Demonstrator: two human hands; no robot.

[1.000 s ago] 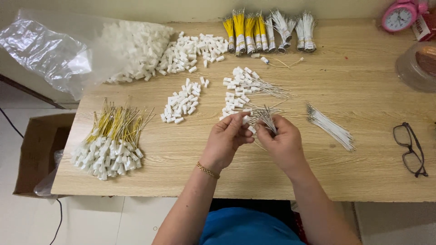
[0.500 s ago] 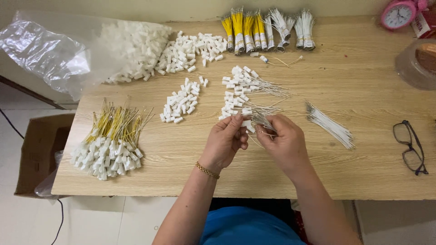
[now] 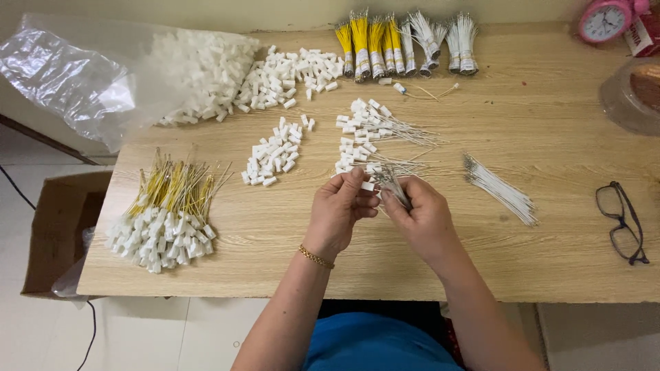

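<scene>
At the near table edge, centre: left hand [image 3: 338, 209] and right hand [image 3: 419, 218] meet fingertip to fingertip. Right hand grips a small bundle of white wires [image 3: 393, 184]; left hand pinches a white connector [image 3: 367, 185] against it. Just beyond: pile of wired connectors [image 3: 368, 134]. Left of that, loose white connectors [image 3: 273, 154]. Right: loose white wires [image 3: 500, 190]; eyeglasses [image 3: 622, 221]. Near left: yellow-wired connectors [image 3: 165, 213]. Far edge: bundled yellow and white wires [image 3: 405, 41], plastic bag [image 3: 69, 75], pink clock [image 3: 603, 20].

One head-worn camera looks steeply down, close over the wooden table [image 3: 550, 137].
</scene>
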